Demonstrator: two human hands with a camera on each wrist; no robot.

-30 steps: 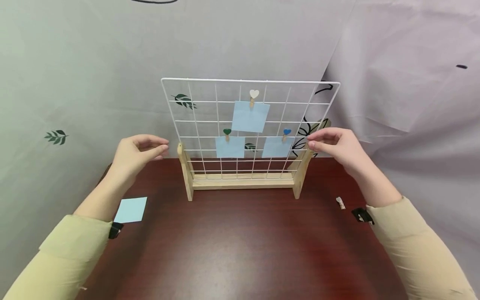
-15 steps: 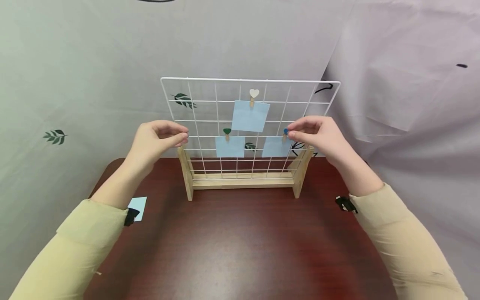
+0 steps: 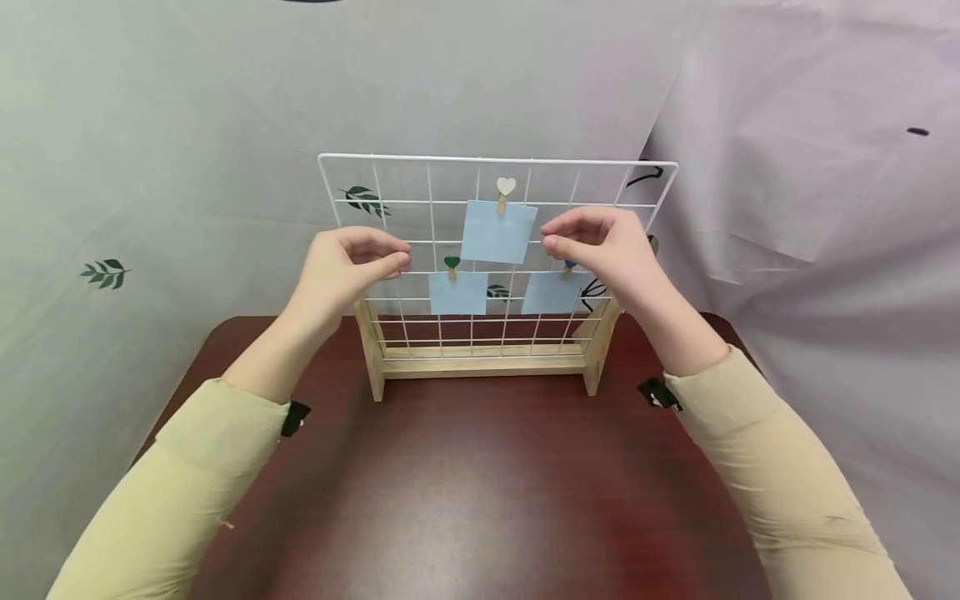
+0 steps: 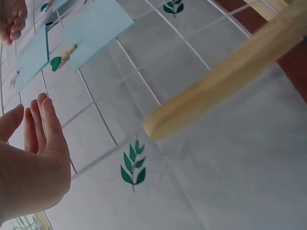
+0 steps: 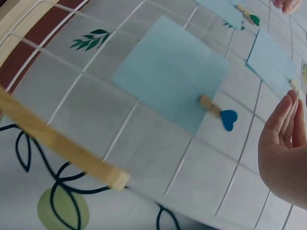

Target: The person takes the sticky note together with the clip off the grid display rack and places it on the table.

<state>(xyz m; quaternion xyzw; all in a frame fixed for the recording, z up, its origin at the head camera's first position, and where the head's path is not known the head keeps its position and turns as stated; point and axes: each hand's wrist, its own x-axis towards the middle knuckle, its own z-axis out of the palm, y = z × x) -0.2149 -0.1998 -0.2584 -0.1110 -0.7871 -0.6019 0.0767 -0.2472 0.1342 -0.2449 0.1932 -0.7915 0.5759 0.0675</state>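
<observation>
A white wire grid (image 3: 405, 157) stands upright before me with three light blue paper squares on it. The top paper (image 3: 498, 233) hangs from a clothespin with a white heart (image 3: 506, 186). Below it on the left, a green-heart clothespin (image 4: 56, 63) holds the second paper (image 3: 459, 297); on the right, a blue-heart clothespin (image 5: 229, 120) holds the third paper (image 3: 551, 295). My left hand (image 3: 345, 267) hovers before the grid's left part, fingers loosely bent, holding nothing. My right hand (image 3: 611, 250), likewise holding nothing, is just right of the top paper and partly covers the blue heart.
A pale wooden stand (image 3: 483, 367) bears the grid on a dark red-brown table (image 3: 450, 492). Behind hangs a light cloth (image 3: 225, 108) printed with leaves. My forearms cover the table's left and right sides.
Both hands have moved inward and upward toward the top paper. My arms now hide the loose blue paper on the left and the small clothespin on the right. The hung papers stay put.
</observation>
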